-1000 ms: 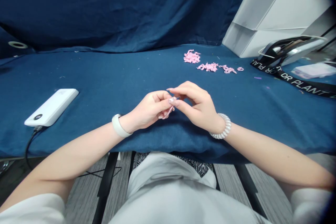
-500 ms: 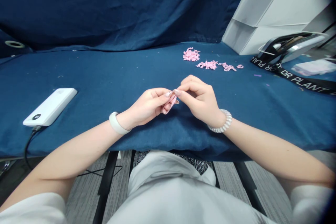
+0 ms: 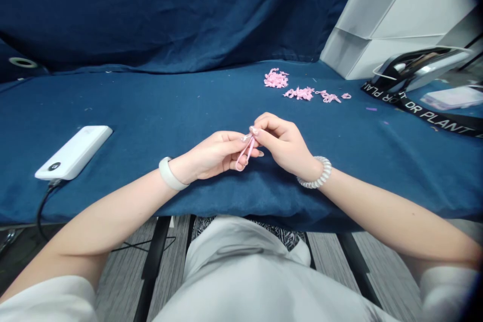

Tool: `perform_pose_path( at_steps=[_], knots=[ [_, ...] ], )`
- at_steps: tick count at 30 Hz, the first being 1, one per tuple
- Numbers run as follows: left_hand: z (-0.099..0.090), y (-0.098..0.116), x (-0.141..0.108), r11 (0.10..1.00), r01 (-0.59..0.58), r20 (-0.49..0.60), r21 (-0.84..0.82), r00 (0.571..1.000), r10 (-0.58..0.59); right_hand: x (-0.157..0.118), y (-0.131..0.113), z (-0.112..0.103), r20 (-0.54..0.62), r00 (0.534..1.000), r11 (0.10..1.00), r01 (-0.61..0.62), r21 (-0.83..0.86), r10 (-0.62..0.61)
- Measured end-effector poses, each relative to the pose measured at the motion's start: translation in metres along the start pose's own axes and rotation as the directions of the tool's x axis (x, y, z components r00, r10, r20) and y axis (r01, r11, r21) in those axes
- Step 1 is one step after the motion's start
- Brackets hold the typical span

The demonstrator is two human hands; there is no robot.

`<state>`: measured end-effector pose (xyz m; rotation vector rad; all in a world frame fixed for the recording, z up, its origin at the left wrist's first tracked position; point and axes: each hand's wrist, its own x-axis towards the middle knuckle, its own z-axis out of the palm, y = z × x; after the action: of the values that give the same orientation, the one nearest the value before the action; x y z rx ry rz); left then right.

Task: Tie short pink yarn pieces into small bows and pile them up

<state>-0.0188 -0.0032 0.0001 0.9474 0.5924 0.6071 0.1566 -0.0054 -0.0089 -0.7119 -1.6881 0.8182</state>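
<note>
While the left hand (image 3: pixel 209 153) and right hand (image 3: pixel 283 143) both pinch a pink loop (image 3: pixel 245 153) narrowly at centre frame, its lower end hangs free. On the counter (image 3: pixel 151 110), a power bank (image 3: pixel 73 147) lies at left. Toward the upper right, pink pieces (image 3: pixel 276 78) sit in two clumps plus a few strays; plenty remain there, only this one in hand.

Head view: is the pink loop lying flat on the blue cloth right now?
No, the pink loop is pinched up between the left hand and right hand, above the blue cloth.
</note>
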Motion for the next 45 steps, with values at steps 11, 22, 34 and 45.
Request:
perform_pose_path(
  at_steps=[11, 22, 34, 45],
  knots=[
    [0.000, -0.003, 0.000, 0.991, 0.102, 0.055, -0.089, 0.994, -0.097, 0.000, -0.004, 0.000, 0.078, 0.997, 0.996, -0.036, 0.081, 0.030],
    [0.003, -0.005, -0.002, 1.000, 0.020, 0.036, -0.021, 0.999, -0.019, 0.005, 0.007, -0.008, 0.319, 0.907, 0.783, -0.404, 0.474, 0.275],
    [0.002, -0.004, 0.000, 0.997, 0.064, 0.028, 0.031, 0.998, -0.065, 0.005, 0.005, -0.013, 0.363, 0.916, 0.929, -0.274, 0.250, 0.173],
    [-0.006, 0.003, 0.000, 0.967, 0.226, 0.130, 0.116, 0.962, -0.241, 0.003, 0.004, -0.004, 0.324, 0.918, 0.902, -0.324, 0.286, 0.228]
  ],
)
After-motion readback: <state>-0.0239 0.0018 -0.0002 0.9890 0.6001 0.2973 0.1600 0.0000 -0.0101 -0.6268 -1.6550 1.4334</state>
